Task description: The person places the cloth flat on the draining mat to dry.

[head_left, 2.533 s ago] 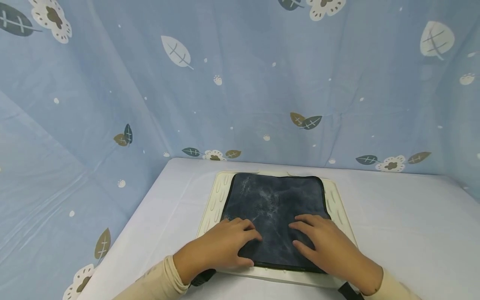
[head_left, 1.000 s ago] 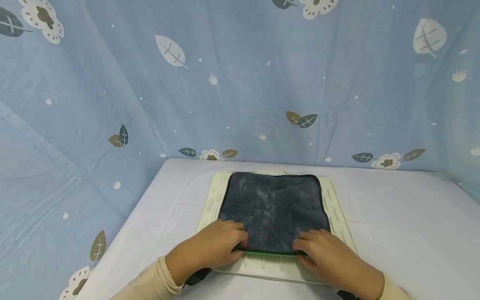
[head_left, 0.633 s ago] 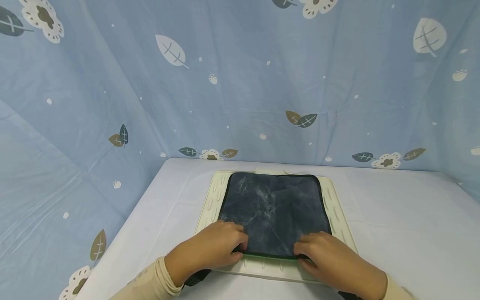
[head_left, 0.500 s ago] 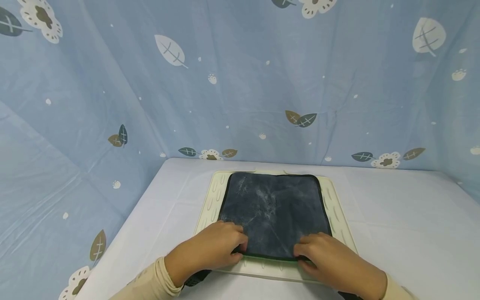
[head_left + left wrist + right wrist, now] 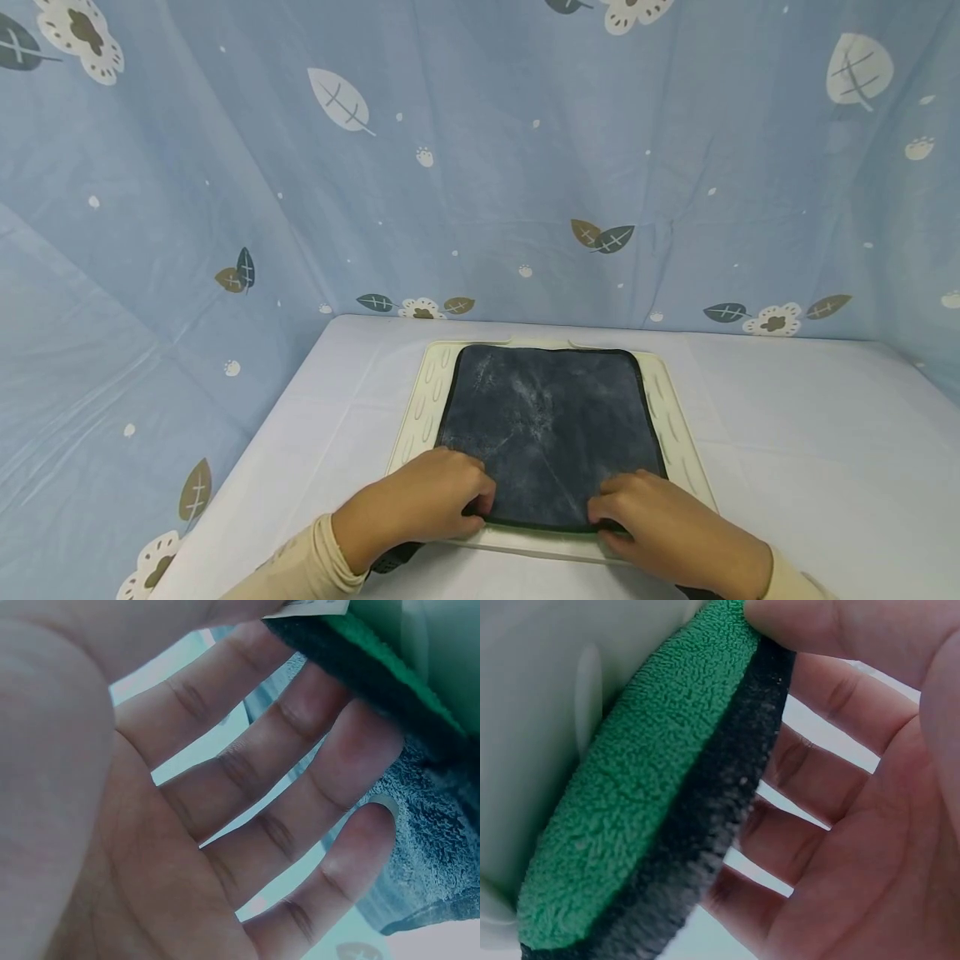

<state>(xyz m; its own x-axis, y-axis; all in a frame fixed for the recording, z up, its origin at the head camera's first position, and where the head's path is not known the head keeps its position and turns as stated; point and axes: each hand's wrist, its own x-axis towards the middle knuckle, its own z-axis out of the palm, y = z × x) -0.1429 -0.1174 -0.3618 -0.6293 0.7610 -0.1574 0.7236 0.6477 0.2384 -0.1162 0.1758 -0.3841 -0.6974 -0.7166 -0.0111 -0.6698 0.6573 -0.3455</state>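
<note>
A dark grey-blue cleaning cloth with a black border lies spread over a cream ridged tray. My left hand pinches its near left corner between thumb and fingers; a white label shows there in the left wrist view. At the near right corner, my right hand holds the border, thumb below and fingers over the top. The near edge is raised a little, so the green fluffy underside shows in the right wrist view. Both hands hide the corners they hold.
White cloth covers the table around the tray. Behind and to the left hangs a blue curtain printed with leaves and flowers. Beige sleeves cover both forearms.
Earlier, both hands hovered with spread fingers over the flat cloth. They then took its near corners and raised that edge. Since then the edge has come down and back toward me.
</note>
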